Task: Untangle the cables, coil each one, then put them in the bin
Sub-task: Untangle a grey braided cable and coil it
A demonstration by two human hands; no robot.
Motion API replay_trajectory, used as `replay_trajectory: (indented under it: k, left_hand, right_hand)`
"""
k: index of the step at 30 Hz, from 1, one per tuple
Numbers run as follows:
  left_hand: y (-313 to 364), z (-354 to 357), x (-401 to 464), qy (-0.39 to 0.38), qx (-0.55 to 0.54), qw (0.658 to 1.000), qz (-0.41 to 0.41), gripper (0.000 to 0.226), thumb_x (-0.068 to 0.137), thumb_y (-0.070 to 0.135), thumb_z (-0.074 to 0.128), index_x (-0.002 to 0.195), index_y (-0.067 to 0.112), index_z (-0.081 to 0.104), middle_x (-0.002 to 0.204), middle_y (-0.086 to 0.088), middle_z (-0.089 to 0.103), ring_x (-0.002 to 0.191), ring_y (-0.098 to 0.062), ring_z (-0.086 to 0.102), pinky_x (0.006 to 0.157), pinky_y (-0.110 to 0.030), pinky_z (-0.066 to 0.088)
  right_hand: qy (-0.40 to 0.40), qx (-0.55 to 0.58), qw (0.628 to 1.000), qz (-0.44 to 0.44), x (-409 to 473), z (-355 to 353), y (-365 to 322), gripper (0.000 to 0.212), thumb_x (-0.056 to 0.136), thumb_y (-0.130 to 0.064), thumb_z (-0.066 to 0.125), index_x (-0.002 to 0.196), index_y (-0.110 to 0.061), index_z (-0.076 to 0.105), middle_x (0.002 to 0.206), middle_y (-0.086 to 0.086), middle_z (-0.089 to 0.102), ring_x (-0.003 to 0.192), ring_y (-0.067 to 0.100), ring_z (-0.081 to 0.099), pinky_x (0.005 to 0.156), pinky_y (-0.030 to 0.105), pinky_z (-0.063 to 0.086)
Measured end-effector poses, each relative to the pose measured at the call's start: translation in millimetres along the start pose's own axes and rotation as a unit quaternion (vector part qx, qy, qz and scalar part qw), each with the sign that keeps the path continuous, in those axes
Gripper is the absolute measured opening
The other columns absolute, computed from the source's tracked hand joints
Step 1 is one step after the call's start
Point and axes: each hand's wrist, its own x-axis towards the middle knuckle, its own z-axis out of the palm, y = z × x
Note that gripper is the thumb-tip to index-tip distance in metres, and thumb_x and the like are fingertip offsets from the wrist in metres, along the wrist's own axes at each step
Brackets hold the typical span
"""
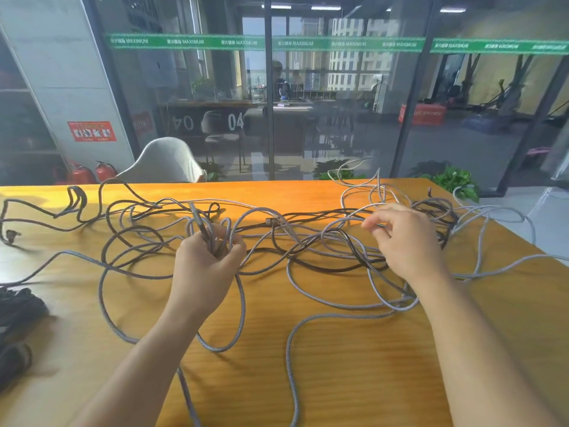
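A dark bundle (18, 306) lies at the orange tabletop's (338, 380) left edge. Grey and black braided cables (277, 241) sprawl tangled across the tabletop. Left of its middle, the left hand (209, 257) grips several strands, fingers clamped. Right of it, the right hand (403, 238) pinches one dark strand.

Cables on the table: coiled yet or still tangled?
Tangled. Grey cables and dark cables sprawl crossed over the table; left hand grips a bunch.
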Motion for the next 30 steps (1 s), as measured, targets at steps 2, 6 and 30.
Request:
replay_trajectory:
  k: [2, 6, 30]
  left_hand:
    - [0.2, 0.8, -0.2, -0.003, 0.002, 1.000, 0.001, 0.018, 0.094, 0.015, 0.070, 0.077, 0.012, 0.065, 0.051, 0.001, 0.042, 0.047, -0.013, 0.034, 0.045, -0.022, 0.035]
    - [2.2, 1.1, -1.6, -0.008, 0.003, 1.000, 0.008, 0.019, 0.095, 0.017, 0.070, 0.077, 0.013, 0.066, 0.052, -0.004, 0.043, 0.048, -0.015, 0.035, 0.048, -0.029, 0.036]
    - [2.4, 3.2, -4.4, -0.116, -0.041, 0.992, -0.033, 0.024, 0.098, 0.032, 0.071, 0.086, 0.011, 0.066, 0.056, 0.002, 0.037, 0.053, -0.017, 0.032, 0.049, -0.026, 0.033]
  right_hand:
    - [-0.023, 0.004, 1.000, 0.005, -1.6, -4.3, -2.9, 0.018, 0.094, -0.014, 0.072, 0.089, -0.029, 0.081, 0.096, -0.017, 0.073, 0.076, 0.004, 0.065, 0.081, 0.021, 0.049]
    - [-0.144, 0.041, 0.988, 0.036, -4.8, -18.5, -6.4, 0.018, 0.083, -0.048, 0.082, 0.099, -0.040, 0.076, 0.082, -0.024, 0.072, 0.078, -0.008, 0.064, 0.068, 0.007, 0.040]
    - [0.008, 0.030, 0.999, 0.045, -5.7, 29.0, -3.2, 0.035, 0.096, -0.011, 0.064, 0.129, -0.021, 0.073, 0.109, -0.006, 0.072, 0.088, 0.007, 0.066, 0.074, 0.012, 0.047]
